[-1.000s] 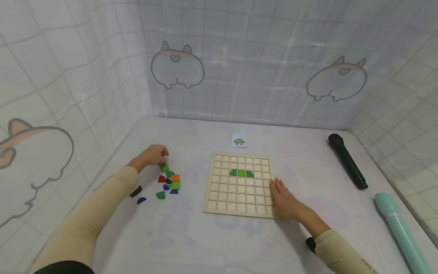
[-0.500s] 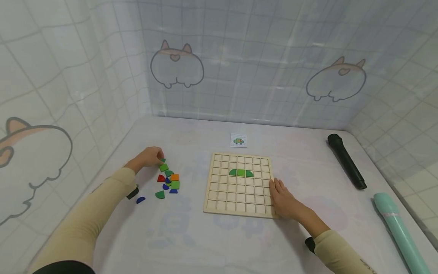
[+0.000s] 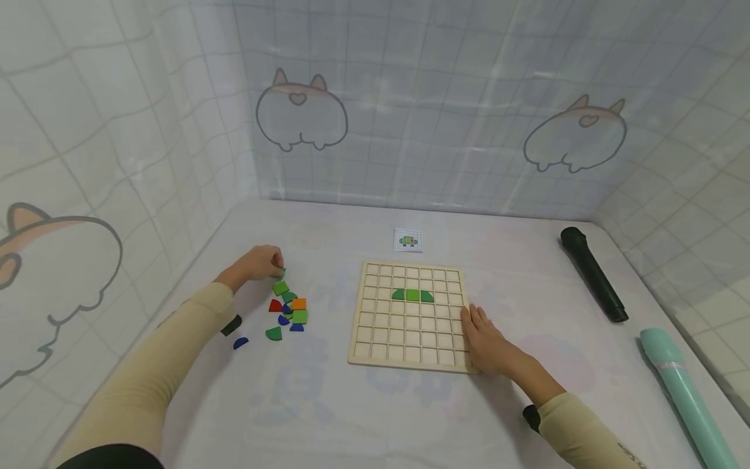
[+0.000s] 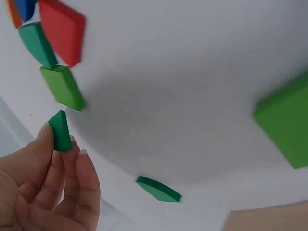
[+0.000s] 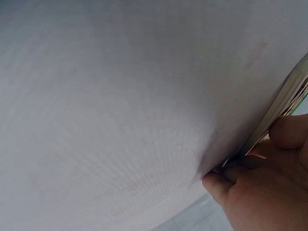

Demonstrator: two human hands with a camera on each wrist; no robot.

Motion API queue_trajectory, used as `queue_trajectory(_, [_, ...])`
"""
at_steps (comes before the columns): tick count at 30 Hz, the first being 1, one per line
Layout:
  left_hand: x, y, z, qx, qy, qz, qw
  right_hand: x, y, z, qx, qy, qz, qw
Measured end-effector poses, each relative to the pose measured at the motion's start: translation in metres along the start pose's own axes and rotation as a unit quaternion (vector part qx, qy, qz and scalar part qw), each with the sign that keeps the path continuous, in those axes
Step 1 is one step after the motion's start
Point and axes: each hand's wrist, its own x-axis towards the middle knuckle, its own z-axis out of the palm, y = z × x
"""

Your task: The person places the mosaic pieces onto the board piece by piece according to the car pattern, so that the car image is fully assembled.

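My left hand [image 3: 258, 262] pinches a small dark green block [image 4: 59, 132] between thumb and fingertips, over the far end of a loose cluster of blocks. A light green block [image 4: 63, 88] lies just beyond the pinched one, with a red block [image 4: 63, 30] behind it. Another dark green piece [image 4: 159, 189] rests on the table under the hand. My right hand [image 3: 487, 342] lies with extended fingers along the right edge of the wooden grid board [image 3: 383, 365]. On the board, a light green square [image 3: 413, 296] sits between two dark green quarter-round blocks.
A small picture card [image 3: 407, 240] lies behind the board. Nearer blocks include an orange one [image 3: 299, 303] and a stray blue one [image 3: 241, 342]. At the right are a black microphone-shaped object [image 3: 593, 273] and a mint-green tube [image 3: 688, 391].
My left hand, at the far end of the cluster, has come to show a dark green block in its fingertips and has shifted slightly away and right. The right hand and board stay still.
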Motion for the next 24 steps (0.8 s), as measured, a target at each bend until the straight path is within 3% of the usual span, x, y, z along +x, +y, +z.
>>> queue_trajectory(5, [0.005, 0.013, -0.001, -0.041, 0.039, 0.000, 0.9984, 0.001, -0.001, -0.002, -0.002, 0.000, 0.001, 1.000])
queue_trajectory(10, [0.011, 0.037, 0.000, -0.096, 0.062, -0.002, 0.9935, 0.002, -0.003, -0.003, -0.001, -0.001, 0.005, 1.000])
queue_trajectory(20, [0.022, 0.102, 0.020, -0.182, 0.002, 0.003, 0.9834, 0.003, -0.005, -0.003, 0.001, -0.001, 0.009, 1.000])
queue_trajectory(24, [0.025, 0.126, 0.034, -0.202, -0.029, 0.031, 0.9785, 0.004, -0.006, -0.003, 0.008, -0.001, 0.011, 1.000])
